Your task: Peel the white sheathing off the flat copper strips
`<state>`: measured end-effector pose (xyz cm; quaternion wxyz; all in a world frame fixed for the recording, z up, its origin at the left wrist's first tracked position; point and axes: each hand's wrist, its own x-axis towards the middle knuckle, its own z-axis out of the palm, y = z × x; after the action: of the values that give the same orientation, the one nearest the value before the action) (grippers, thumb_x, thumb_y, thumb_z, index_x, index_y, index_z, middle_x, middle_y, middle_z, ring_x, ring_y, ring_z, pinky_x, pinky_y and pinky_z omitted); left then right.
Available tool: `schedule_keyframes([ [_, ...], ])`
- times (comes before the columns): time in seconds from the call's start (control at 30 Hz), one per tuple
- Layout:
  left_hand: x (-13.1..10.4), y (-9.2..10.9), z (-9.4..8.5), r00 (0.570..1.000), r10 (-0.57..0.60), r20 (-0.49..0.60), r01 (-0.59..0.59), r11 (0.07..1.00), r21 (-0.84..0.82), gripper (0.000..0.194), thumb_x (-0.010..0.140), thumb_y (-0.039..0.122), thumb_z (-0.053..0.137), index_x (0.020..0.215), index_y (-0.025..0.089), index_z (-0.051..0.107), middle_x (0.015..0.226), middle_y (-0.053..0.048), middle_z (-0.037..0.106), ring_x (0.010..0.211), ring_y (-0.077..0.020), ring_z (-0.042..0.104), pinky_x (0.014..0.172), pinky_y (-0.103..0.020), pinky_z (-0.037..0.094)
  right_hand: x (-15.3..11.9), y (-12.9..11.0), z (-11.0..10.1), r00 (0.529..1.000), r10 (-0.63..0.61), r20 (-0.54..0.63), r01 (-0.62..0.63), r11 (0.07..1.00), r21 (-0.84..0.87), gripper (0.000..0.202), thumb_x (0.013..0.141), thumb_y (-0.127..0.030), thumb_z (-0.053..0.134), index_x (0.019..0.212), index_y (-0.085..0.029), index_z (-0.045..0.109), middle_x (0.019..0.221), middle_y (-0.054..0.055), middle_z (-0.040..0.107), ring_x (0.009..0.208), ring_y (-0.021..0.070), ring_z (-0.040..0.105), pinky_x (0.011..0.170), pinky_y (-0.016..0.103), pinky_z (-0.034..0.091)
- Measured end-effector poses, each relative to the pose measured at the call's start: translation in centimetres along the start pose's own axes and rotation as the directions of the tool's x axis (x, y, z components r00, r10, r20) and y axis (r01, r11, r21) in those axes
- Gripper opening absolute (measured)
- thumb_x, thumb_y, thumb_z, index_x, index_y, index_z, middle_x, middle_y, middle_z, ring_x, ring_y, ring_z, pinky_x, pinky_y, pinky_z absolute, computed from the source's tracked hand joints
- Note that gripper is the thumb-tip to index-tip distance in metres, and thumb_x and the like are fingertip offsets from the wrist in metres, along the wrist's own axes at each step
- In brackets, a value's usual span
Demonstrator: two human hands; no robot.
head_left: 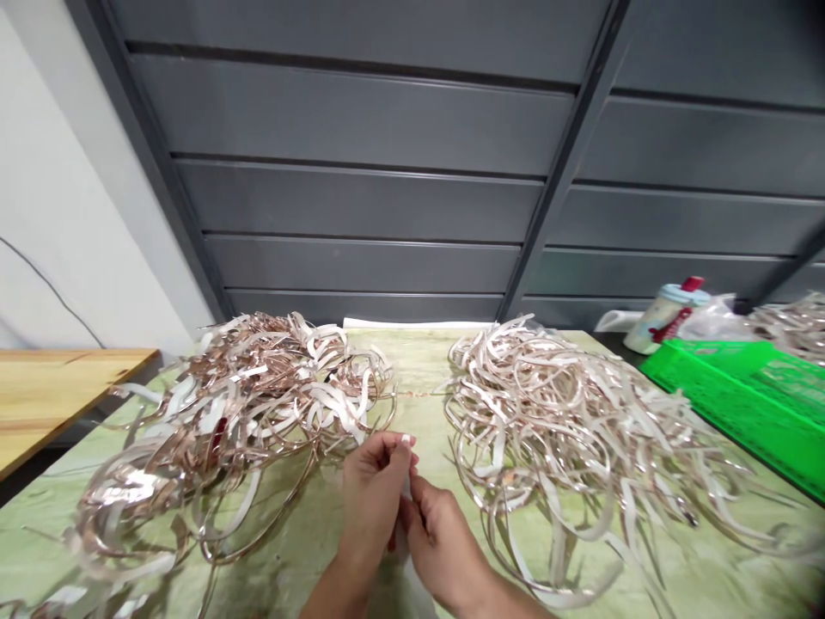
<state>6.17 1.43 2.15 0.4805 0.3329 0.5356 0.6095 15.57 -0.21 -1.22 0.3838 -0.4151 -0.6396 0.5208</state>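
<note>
My left hand (375, 483) and my right hand (443, 535) meet over the middle of the table, both closed with the fingers pinched. Between them is a thin white strip (411, 578), which hangs down toward the bottom edge. Most of its upper part is hidden by my fingers. To the left lies a tangled heap of curled strips (238, 430), shiny rose-gold on one face and white on the other. A second heap of curled strips (560, 421) of the same sort spreads out on the right.
A pale green marbled tabletop (422, 357) shows between the heaps. At the right stand a bright green plastic basket (741, 413) and a cup with a light blue lid (670, 318). A wooden board (64, 383) is at the left. Dark grey panels (361, 206) rise behind.
</note>
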Motion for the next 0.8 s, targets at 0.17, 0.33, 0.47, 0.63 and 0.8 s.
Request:
schedule_keyframes([
  [0.17, -0.06, -0.13, 0.00, 0.996, -0.085, 0.005, 0.085, 0.995, -0.056, 0.025, 0.071, 0.037, 0.073, 0.062, 0.016, 0.063, 0.054, 0.004, 0.057, 0.037, -0.0051, 0.037, 0.035, -0.018, 0.025, -0.38, 0.35, -0.17, 0.997, -0.076, -0.013, 0.072, 0.980, -0.186, 0.020, 0.095, -0.019, 0.039, 0.083, -0.019, 0.055, 0.067, 0.003, 0.063, 0.056, 0.0150, 0.055, 0.053, 0.025, 0.041],
  [0.33, 0.32, -0.65, 0.06, 0.993, -0.121, 0.011, 0.121, 0.979, -0.165, 0.018, 0.070, 0.030, 0.071, 0.062, 0.015, 0.064, 0.051, 0.004, 0.054, 0.041, -0.0056, 0.040, 0.039, -0.017, 0.027, -0.78, 0.85, -0.13, 0.992, -0.129, 0.007, 0.126, 0.948, -0.293, 0.016, 0.089, -0.012, 0.041, 0.084, -0.019, 0.054, 0.069, 0.004, 0.061, 0.056, 0.0155, 0.053, 0.054, 0.026, 0.040],
  [0.47, 0.45, -0.71, -0.09, 0.990, -0.141, 0.027, 0.143, 0.978, -0.153, 0.017, 0.070, 0.030, 0.072, 0.064, 0.015, 0.067, 0.051, 0.003, 0.055, 0.042, -0.0067, 0.043, 0.039, -0.017, 0.028, -0.66, 0.85, -0.03, 0.994, -0.112, -0.018, 0.104, 0.964, -0.247, 0.014, 0.090, -0.014, 0.043, 0.082, -0.019, 0.054, 0.070, 0.004, 0.062, 0.059, 0.0162, 0.054, 0.055, 0.026, 0.041],
  [0.63, 0.53, -0.60, -0.32, 0.991, -0.090, 0.103, 0.099, 0.991, -0.089, 0.031, 0.069, 0.043, 0.075, 0.082, 0.016, 0.074, 0.072, -0.006, 0.069, 0.059, -0.0142, 0.059, 0.043, -0.019, 0.037, -0.02, 0.56, -0.30, 1.000, -0.015, -0.016, 0.015, 1.000, -0.021, 0.025, 0.096, -0.025, 0.041, 0.078, -0.019, 0.055, 0.065, 0.003, 0.063, 0.059, 0.0169, 0.059, 0.057, 0.026, 0.045],
  [0.8, 0.36, -0.56, -0.05, 0.995, -0.076, 0.064, 0.079, 0.996, -0.040, 0.027, 0.070, 0.041, 0.075, 0.064, 0.016, 0.067, 0.059, -0.001, 0.062, 0.047, -0.0092, 0.048, 0.039, -0.017, 0.030, -0.20, 0.90, -0.38, 0.997, -0.058, -0.056, 0.049, 0.988, -0.144, 0.022, 0.094, -0.022, 0.042, 0.081, -0.018, 0.059, 0.068, 0.005, 0.064, 0.064, 0.0185, 0.059, 0.058, 0.026, 0.044],
])
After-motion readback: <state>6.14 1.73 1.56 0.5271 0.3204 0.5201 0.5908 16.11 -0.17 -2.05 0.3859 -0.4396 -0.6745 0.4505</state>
